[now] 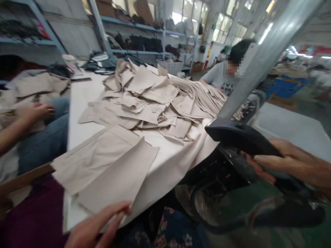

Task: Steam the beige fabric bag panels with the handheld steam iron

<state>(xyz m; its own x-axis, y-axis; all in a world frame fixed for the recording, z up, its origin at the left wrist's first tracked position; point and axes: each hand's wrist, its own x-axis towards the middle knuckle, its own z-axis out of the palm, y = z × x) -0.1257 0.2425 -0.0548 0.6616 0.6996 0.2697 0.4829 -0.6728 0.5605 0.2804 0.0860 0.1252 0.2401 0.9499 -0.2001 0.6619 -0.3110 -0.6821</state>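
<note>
My left hand (100,225) is at the table's near edge, thumb and fingers pinched at the lower corner of a beige fabric panel (120,172). Under that panel lies another beige panel (95,155), partly covered. On the right, my right hand (287,162) is wrapped around a black curved handle (248,136); blur and dark shapes below it hide what kind of device it belongs to. A heap of cut beige fabric pieces (147,100), some with metal hardware, covers the middle of the white table (82,93).
A metal pole (269,51) slants across the right side. Long beige strips (201,93) lie at the back, near a person in a grey shirt (219,74). At left, another person's hand (33,113) rests by beige fabric. Blue shelves (139,26) stand behind.
</note>
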